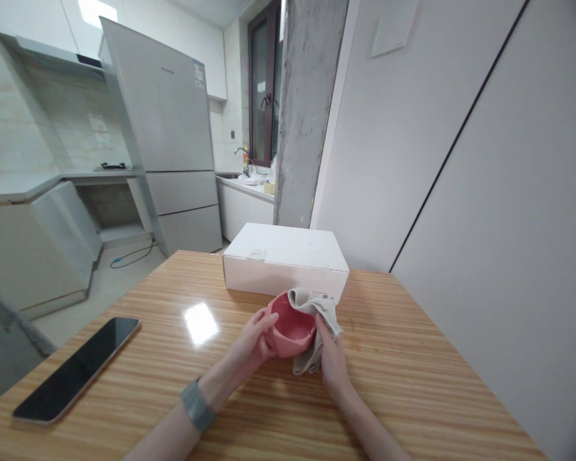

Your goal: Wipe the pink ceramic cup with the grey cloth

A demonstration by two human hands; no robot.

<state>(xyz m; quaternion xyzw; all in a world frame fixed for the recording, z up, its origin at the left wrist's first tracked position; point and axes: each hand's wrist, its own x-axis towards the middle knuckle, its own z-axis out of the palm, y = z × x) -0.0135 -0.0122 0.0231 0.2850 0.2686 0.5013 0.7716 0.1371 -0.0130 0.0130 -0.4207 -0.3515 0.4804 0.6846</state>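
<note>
We observe the left hand [256,336] gripping the left side of a pink bowl [290,347], thumb at its rim. We find the right hand [335,366] curled on a crumpled gray cloth [330,314], which drapes over the bowl's right rim. The bowl is over the wood-grain surface [413,378], before a white box [288,250]. A smartphone [79,368] lies well left.

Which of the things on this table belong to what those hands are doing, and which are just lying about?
In use:
Pink faceted bowl, seemingly plastic, gripped by the left fingers
Crumpled grey fabric cloth, held at the bowl's rim by the right fingers

Apparently just lying about:
Flat, black-screened smartphone
White rectangular box, seemingly cardboard, behind the bowl
</note>
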